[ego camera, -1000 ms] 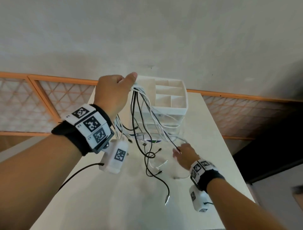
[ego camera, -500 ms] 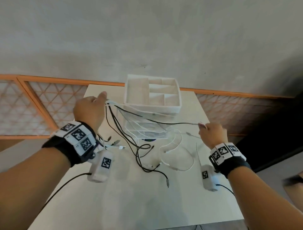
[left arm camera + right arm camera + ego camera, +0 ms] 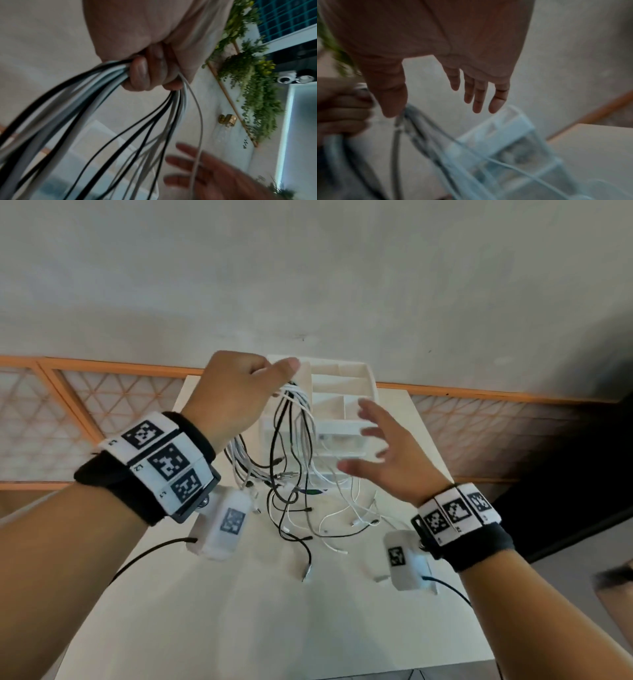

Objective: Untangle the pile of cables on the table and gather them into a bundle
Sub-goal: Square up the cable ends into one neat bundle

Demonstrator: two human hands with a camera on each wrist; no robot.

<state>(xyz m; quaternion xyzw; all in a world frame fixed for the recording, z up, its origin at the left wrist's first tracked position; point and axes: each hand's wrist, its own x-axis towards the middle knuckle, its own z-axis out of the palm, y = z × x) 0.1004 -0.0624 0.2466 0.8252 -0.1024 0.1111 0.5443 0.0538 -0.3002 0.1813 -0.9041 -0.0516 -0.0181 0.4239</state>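
Since a moment ago, the right hand [image 3: 394,460] is letting go, fingers spread, while the left hand [image 3: 236,395] is gripping the cables [image 3: 294,440] above the table [image 3: 239,611].

The place reads as a decorated indoor room, perhaps a café or studio corner, though which cannot be told. A plain white table [image 3: 212,611] stands against a grey plastered wall [image 3: 308,268] with an orange-framed lattice panel [image 3: 102,405] along its base. A white compartmented desk organiser [image 3: 346,392] sits on the table. The left wrist view shows trailing green plants [image 3: 254,83], a brass wall fitting [image 3: 228,119] and a white dome camera [image 3: 285,79].
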